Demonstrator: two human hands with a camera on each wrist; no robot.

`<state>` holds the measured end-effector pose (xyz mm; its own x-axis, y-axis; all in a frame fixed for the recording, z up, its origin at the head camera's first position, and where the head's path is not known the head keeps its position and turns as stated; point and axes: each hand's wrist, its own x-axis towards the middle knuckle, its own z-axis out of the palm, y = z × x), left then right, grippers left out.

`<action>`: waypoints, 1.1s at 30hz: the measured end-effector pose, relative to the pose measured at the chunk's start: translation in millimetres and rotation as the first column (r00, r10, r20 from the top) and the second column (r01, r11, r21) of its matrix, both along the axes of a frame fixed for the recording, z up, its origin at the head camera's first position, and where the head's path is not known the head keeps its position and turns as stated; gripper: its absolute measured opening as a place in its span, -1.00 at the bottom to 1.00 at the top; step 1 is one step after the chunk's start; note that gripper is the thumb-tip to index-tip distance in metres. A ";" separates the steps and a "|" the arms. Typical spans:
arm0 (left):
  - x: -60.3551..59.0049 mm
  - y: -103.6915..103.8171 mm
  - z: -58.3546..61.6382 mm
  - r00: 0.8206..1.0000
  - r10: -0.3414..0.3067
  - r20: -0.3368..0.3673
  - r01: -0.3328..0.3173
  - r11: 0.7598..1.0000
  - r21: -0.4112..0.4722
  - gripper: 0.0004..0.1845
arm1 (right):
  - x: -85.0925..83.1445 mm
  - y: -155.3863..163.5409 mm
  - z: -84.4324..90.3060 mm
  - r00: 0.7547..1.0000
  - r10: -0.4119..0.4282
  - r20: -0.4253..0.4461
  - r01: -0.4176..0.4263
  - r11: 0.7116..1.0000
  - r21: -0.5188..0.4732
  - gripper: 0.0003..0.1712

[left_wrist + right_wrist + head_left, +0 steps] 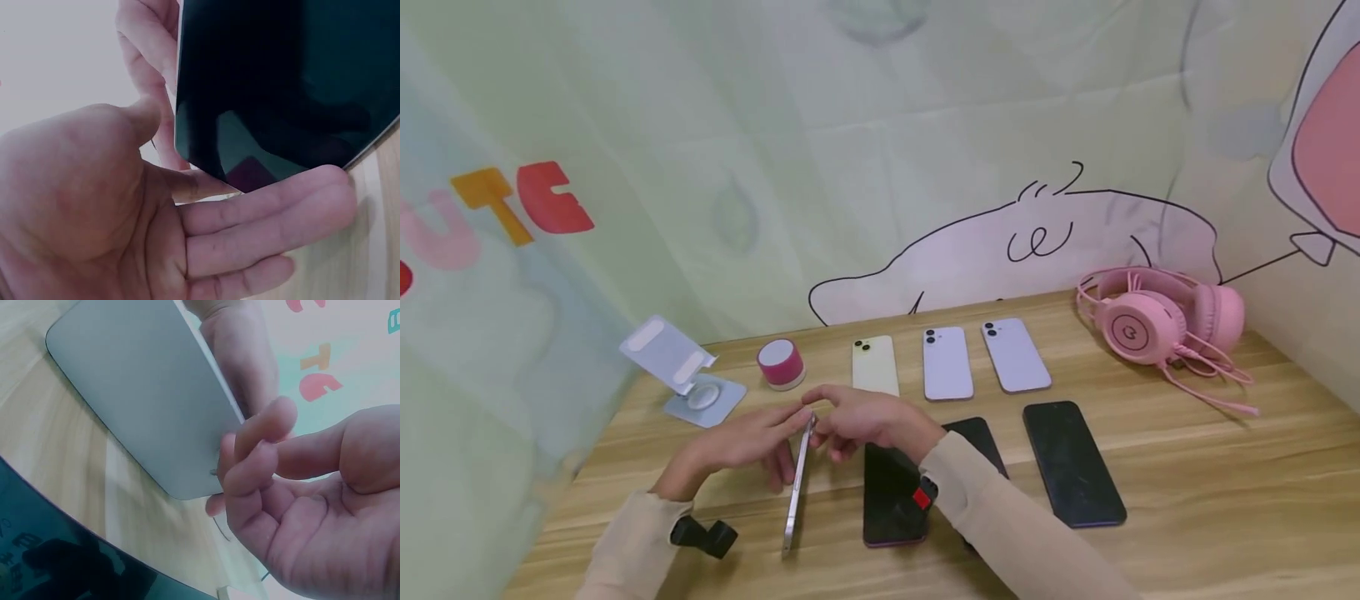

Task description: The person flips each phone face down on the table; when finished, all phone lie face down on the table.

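Observation:
A silver-edged phone [796,487] stands on its long edge on the wooden table [1225,500], between my two hands. My left hand [741,442] holds its far end from the left: the thumb lies at the edge of the dark screen [281,81] and the straight fingers [269,219] lie along its lower corner. From the right, my right hand [861,417] holds the same end, its curled fingers [250,456] touching the corner of the silver back [144,394].
Two black phones [891,500] [1071,462] lie screen up near me, and a third [981,437] is partly hidden by my right sleeve. Behind them lie a yellow-green phone [875,365] and two lavender phones [947,362] [1015,354]. Pink headphones [1157,321], a pink speaker [780,363] and a stand [677,367] line the back.

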<state>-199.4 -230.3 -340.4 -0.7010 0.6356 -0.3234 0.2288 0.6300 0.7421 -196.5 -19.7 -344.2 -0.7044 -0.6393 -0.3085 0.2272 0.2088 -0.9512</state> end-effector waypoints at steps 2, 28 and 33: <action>-0.4 0.3 0.7 1.000 -0.011 -0.007 0.011 1.000 0.000 -0.39 | 0.1 0.3 -2.0 1.000 0.016 0.003 -0.016 1.000 -0.004 -0.39; 1.1 -21.8 23.4 0.980 -0.056 -0.192 0.043 0.996 -0.072 -0.50 | 7.9 -7.4 -13.6 0.995 0.098 -0.012 -0.098 0.995 0.030 -0.21; 1.3 -27.1 25.7 0.976 -0.070 -0.204 0.049 0.993 -0.107 -0.59 | 9.3 -10.0 -16.0 0.995 0.094 -0.013 -0.093 0.994 0.054 -0.17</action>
<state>-198.1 -257.4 -314.7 -0.7214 0.6497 -0.2397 0.4101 0.6797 0.6082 -187.2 -29.7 -360.3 -0.6472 -0.6856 -0.3333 0.1890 0.2792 -0.9414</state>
